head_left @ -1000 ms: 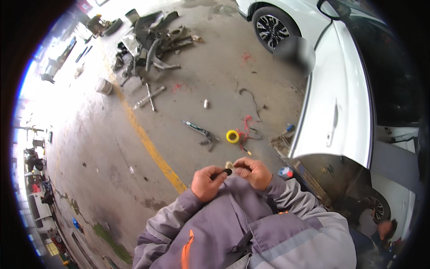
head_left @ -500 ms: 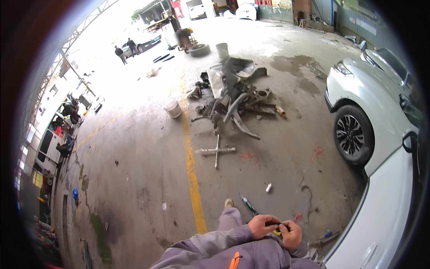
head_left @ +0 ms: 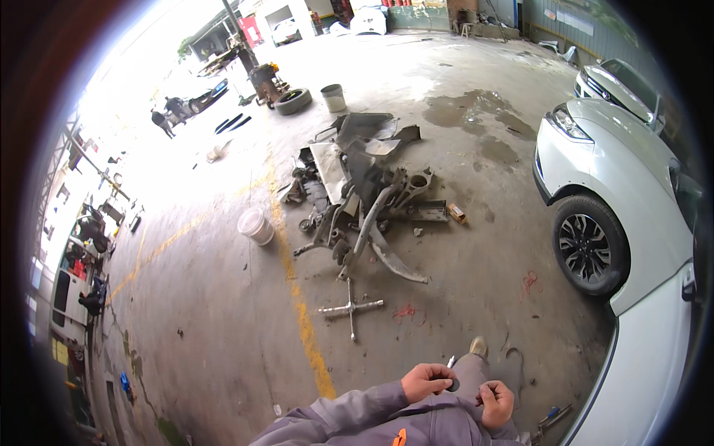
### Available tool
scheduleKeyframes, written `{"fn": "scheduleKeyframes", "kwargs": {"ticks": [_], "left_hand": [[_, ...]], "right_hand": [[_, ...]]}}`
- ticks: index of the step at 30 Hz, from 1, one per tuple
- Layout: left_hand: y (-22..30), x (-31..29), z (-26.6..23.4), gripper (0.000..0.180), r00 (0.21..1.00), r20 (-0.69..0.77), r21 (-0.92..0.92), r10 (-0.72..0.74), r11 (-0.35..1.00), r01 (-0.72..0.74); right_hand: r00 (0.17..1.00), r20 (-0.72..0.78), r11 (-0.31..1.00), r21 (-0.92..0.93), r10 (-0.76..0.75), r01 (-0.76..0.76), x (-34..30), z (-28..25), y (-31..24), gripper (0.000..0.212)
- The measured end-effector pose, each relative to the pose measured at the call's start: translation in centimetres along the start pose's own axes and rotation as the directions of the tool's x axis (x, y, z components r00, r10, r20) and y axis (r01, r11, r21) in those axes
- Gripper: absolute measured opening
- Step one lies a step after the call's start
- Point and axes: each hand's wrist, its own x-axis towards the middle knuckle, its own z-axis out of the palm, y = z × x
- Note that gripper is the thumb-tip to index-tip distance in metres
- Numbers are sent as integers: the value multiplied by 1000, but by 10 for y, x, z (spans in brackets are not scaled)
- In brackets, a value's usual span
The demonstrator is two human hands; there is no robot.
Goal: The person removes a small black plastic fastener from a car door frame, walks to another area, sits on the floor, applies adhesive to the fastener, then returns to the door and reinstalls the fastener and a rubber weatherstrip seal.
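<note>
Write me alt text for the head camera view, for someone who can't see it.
A person in grey work sleeves holds both hands close together at the bottom of the view, the left hand and right hand closed around something too small to identify. Ahead on the concrete garage floor lie a pile of dismantled car parts, a cross wrench and a white bucket; white cars stand on the right.

One small box (head_left: 456,213), orange-brown, lies on the concrete floor (head_left: 223,312) just right of the scrap parts pile (head_left: 364,193). A red sign (head_left: 251,31) stands far back, upright. No screens visible.
</note>
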Motion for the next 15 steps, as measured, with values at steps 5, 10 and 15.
{"fn": "scheduleKeyframes", "kwargs": {"ticks": [5,10,15], "left_hand": [[62,115,-80,20,947,315,-87,-67,991,99],[142,261,-76,15,917,339,36,-209,977,209],[240,355,-94,14,930,271,246,-250,952,184]], "right_hand": [[996,72,998,-27,60,-59,157,-28,0,13],[996,69,996,-77,53,-48,341,-87,-65,12],[1000,1,998,-66,12,-12,481,-116,-160,11]]}}
